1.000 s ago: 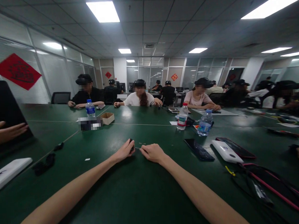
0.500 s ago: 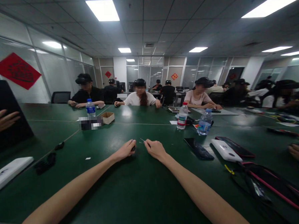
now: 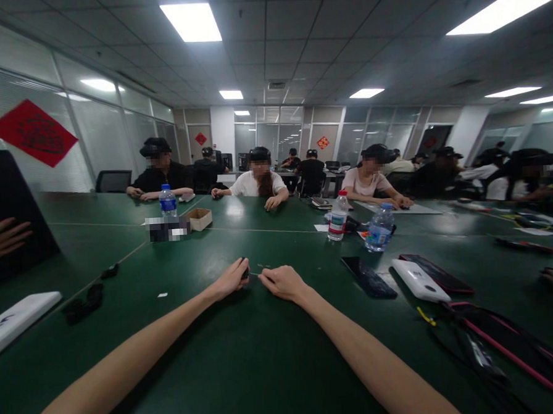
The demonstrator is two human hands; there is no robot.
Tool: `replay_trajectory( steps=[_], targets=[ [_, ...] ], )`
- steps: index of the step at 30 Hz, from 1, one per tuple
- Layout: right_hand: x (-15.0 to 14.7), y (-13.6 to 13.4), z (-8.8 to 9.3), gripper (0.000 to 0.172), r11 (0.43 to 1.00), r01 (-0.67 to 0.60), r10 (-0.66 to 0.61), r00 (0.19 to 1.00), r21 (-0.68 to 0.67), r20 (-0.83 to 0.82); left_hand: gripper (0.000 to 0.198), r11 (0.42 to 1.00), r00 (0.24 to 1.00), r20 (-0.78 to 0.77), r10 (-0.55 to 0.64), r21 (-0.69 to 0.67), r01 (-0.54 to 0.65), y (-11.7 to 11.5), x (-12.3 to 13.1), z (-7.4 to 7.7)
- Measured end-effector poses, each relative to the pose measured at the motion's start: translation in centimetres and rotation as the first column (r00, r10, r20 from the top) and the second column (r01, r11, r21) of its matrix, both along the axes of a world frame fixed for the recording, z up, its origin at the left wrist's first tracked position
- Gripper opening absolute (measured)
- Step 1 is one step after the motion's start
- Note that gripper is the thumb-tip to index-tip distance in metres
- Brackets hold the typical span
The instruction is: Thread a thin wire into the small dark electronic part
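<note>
Just above the green table [image 3: 247,357], my left hand [image 3: 229,278] is closed around a small black object [image 3: 245,272], mostly hidden by the fingers. My right hand [image 3: 283,282] is pinched on a thin, pale, pin-like piece [image 3: 255,274]. Its tip points left at the black object; whether the two touch is too small to tell. Both forearms rest along the table, and the hands are a short gap apart.
To the right lie a dark phone [image 3: 368,277], a white power bank [image 3: 419,280] and a black pouch with pink trim [image 3: 520,342]. Two bottles, one red-capped [image 3: 337,217] and one blue-capped [image 3: 379,229], stand beyond. A small box [image 3: 200,219] sits ahead-left. Several people sit around.
My right hand has moved slightly left and down, turning the pin-like piece toward the black object. My left hand has barely moved.
</note>
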State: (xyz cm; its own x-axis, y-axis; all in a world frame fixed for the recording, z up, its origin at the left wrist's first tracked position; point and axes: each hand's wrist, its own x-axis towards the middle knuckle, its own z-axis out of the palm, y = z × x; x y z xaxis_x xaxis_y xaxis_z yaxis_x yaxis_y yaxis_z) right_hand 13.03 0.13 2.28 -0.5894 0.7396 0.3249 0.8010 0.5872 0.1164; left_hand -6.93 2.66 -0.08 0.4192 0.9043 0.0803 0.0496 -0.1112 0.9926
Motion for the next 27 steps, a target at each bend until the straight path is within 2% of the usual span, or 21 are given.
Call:
replay_trajectory(
  steps=[8,11,13,15,17,23,27],
  targets=[
    [-0.3,-0.5,0.2,0.049,0.996,0.085,-0.085,0.996,-0.024,0.009,0.045,0.988,0.984,-0.142,0.105,0.129,-0.087,0.2,0.1,0.0],
    [-0.3,-0.2,-0.3,0.05,0.995,0.098,-0.099,0.995,-0.033,-0.011,0.044,0.988,0.98,-0.169,0.101,0.135,-0.079,0.2,0.1,0.3],
    [0.0,0.4,-0.6,0.051,0.984,0.171,-0.174,0.982,-0.043,-0.076,0.042,0.989,0.978,-0.194,0.072,0.143,-0.044,-0.3,0.3,0.5],
    [0.5,1.1,-0.7,0.053,0.944,0.323,-0.329,0.926,-0.061,-0.183,0.039,0.984,0.976,-0.214,0.038,0.181,0.001,-0.9,0.4,0.7],
    [1.0,1.5,-0.8,0.053,0.918,0.389,-0.396,0.886,-0.08,-0.241,0.039,0.982,0.981,-0.196,0.011,0.187,0.027,-1.3,0.6,0.7],
    [1.1,0.8,-0.3,0.048,0.976,0.215,-0.216,0.971,-0.023,-0.101,0.048,0.996,0.996,0.08,-0.045,-0.069,0.051,-0.5,0.3,0.2],
    [0.5,0.1,0.0,0.049,0.997,0.082,-0.082,0.997,0.008,-0.004,0.047,0.992,0.983,0.184,-0.024,-0.117,0.046,0.3,0.2,-0.3]
  ],
)
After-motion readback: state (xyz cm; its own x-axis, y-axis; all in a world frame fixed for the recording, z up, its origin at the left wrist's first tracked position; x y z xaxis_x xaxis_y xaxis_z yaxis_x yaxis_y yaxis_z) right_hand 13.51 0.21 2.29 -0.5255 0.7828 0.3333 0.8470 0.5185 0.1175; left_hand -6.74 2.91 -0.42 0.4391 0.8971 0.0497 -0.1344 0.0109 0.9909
